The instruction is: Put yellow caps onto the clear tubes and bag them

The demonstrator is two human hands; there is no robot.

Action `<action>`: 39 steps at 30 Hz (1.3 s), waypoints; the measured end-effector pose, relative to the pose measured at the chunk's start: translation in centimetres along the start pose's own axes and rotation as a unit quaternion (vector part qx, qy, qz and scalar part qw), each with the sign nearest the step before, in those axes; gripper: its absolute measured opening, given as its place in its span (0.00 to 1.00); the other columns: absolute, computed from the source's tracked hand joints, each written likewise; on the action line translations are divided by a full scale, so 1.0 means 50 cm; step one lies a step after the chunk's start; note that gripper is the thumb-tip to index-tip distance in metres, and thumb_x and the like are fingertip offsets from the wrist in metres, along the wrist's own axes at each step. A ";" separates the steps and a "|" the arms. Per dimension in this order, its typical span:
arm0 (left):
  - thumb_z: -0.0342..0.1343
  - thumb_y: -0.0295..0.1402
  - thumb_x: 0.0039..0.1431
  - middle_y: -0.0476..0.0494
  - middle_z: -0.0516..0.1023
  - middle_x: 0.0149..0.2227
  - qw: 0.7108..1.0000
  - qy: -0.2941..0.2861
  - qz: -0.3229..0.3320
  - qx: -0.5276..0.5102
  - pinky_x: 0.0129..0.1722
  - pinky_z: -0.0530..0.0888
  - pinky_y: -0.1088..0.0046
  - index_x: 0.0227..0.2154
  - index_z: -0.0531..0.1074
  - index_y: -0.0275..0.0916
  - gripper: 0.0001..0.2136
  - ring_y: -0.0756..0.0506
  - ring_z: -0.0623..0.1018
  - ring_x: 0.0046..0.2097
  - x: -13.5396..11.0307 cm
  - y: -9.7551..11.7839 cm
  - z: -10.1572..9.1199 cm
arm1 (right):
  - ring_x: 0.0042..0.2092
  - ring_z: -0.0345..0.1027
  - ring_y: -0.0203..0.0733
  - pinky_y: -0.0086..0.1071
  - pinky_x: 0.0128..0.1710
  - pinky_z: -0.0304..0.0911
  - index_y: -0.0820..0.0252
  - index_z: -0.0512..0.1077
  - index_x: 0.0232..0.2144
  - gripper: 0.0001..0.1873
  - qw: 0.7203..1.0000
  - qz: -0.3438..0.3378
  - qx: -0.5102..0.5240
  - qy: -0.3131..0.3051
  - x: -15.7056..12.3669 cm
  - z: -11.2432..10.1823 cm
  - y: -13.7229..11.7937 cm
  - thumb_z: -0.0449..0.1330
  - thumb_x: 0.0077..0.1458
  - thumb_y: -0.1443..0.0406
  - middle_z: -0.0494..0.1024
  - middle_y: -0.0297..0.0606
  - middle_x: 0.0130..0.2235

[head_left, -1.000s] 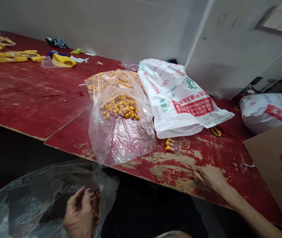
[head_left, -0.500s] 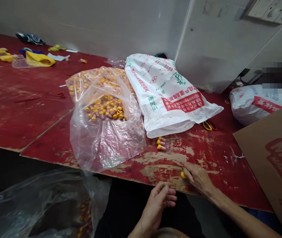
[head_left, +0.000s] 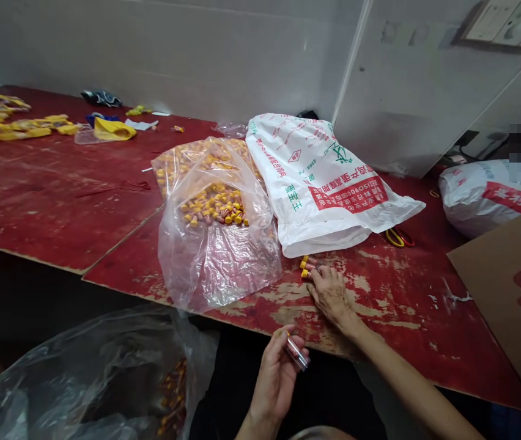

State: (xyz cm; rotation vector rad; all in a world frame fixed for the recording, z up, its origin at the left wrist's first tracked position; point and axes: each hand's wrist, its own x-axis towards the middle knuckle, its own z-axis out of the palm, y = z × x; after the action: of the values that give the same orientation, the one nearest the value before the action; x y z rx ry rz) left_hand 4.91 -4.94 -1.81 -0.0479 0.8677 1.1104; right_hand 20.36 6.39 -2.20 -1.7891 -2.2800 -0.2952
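My left hand [head_left: 276,376] is below the table's front edge, its fingers closed round a small clear tube with a yellow cap [head_left: 296,352]. My right hand [head_left: 329,292] reaches forward onto the worn red table [head_left: 380,305], fingertips pressed on a small cluster of yellow-capped tubes [head_left: 307,266] lying just in front of a white printed sack [head_left: 320,180]. To the left of that cluster, an open clear plastic bag [head_left: 217,244] holds a heap of many yellow-capped tubes [head_left: 214,205].
A large clear bag [head_left: 81,379] with tubes inside hangs below the table at lower left. A cardboard box [head_left: 512,293] stands at the right, a second white sack [head_left: 485,195] behind it. Red-and-yellow scissors [head_left: 398,237] lie by the sack. Yellow items [head_left: 17,122] lie far left.
My right hand moved from the table's front edge up and left to the cluster of tubes. My left hand came up from the lower bag and now holds one tube.
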 end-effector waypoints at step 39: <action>0.57 0.27 0.51 0.45 0.75 0.27 0.997 -0.022 -0.023 -0.077 0.30 0.73 0.69 0.38 0.72 0.33 0.10 0.48 0.75 0.27 0.014 0.013 0.028 | 0.40 0.63 0.42 0.32 0.37 0.57 0.61 0.70 0.39 0.12 0.993 -0.009 0.120 0.016 -0.040 -0.049 -0.032 0.47 0.62 0.67 0.70 0.42 0.39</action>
State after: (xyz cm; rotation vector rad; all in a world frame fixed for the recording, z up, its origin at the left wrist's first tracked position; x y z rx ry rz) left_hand 5.32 -3.47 -1.07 -0.1691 0.7374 1.1301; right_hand 19.37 3.44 -0.47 -1.6334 -2.2034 -0.0480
